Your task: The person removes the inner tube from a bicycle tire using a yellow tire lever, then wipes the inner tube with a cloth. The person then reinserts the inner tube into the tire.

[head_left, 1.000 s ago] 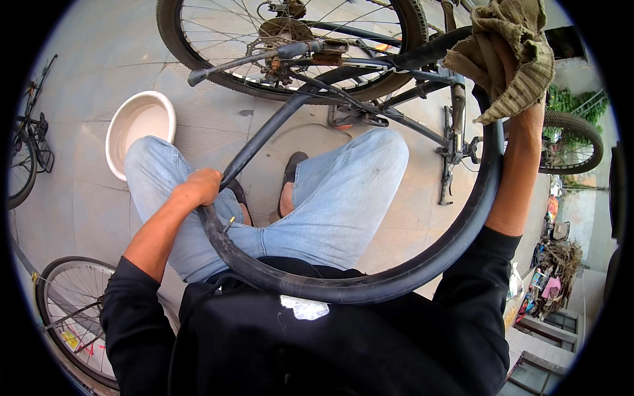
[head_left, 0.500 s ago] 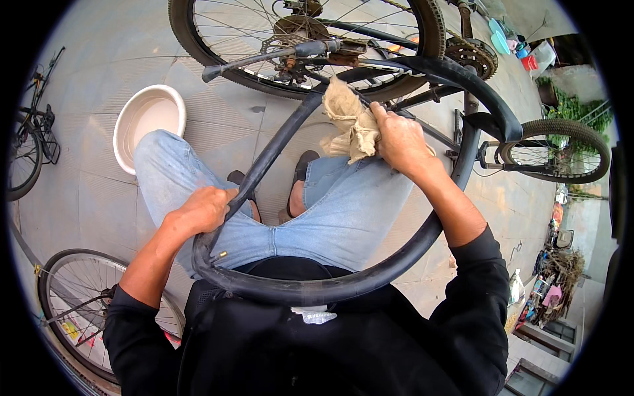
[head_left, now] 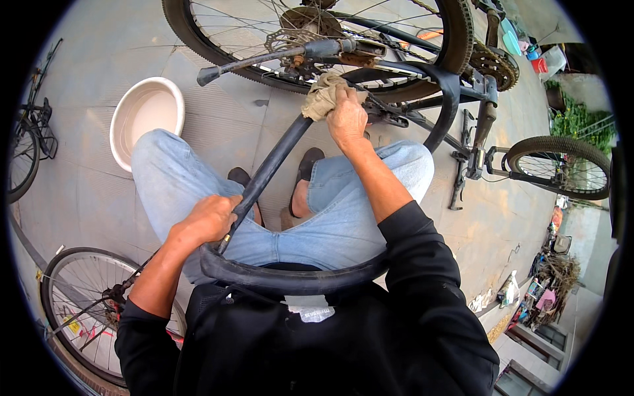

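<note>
Change vs. half a second back: the rag is slid further up the inner tube, away from the lap and toward the far end of the loop, close under the bicycle wheel. The right hand is pressed on the rag with its grip closed around rag and tube together. Judged from that: wiping is carried along the tube's length, and the upper left run is now being covered.

The left hand is kept low by the knee, its grip closed on the tube near the valve stem, so the loop is held taut.

Tube location: looped across the lap, the near side lying against the black jacket, the far side arched up by the upturned bicycle's frame. It is seen as black, matte, slack and flattened, not inflated; no damage can be made out.

A white basin is set on the paved floor, left of the legs.
</note>
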The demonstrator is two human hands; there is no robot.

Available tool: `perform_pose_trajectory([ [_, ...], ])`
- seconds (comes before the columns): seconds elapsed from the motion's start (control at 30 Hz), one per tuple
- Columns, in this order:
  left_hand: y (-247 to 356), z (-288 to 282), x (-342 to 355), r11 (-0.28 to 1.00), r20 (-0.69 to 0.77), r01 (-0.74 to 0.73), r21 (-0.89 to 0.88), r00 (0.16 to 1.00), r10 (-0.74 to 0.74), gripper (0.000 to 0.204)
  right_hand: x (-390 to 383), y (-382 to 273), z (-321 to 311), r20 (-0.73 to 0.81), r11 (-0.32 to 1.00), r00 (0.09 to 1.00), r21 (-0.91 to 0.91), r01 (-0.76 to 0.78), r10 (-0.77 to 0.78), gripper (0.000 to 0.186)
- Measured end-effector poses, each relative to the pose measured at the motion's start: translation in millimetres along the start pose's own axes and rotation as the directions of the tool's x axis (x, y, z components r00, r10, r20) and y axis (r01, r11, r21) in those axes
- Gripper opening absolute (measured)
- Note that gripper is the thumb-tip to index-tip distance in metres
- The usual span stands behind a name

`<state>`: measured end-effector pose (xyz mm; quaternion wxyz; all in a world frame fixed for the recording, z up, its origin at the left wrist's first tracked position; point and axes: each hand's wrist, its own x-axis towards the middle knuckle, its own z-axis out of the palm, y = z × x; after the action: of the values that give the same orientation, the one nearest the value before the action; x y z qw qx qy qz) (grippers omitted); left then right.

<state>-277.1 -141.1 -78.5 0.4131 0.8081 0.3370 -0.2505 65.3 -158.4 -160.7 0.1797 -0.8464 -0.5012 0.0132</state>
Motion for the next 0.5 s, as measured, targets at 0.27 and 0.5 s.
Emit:
perform_pose_trajectory([
  [0.27,12.0,-7.0,0.6,1.0,0.033,0.028,-0.002,0.999,-0.028,0.047,-62.8,-41.8,1.5,0.413,0.928,0.836,0.255,0.273,-0.36,0.043],
  [0.5,10.1,-4.3,3.7,0.999,-0.004,0.036,-0.009,0.999,-0.036,0.048,-5.6,23.2,6.1,-0.158,0.963,0.95,0.011,-0.269,0.268,0.044],
])
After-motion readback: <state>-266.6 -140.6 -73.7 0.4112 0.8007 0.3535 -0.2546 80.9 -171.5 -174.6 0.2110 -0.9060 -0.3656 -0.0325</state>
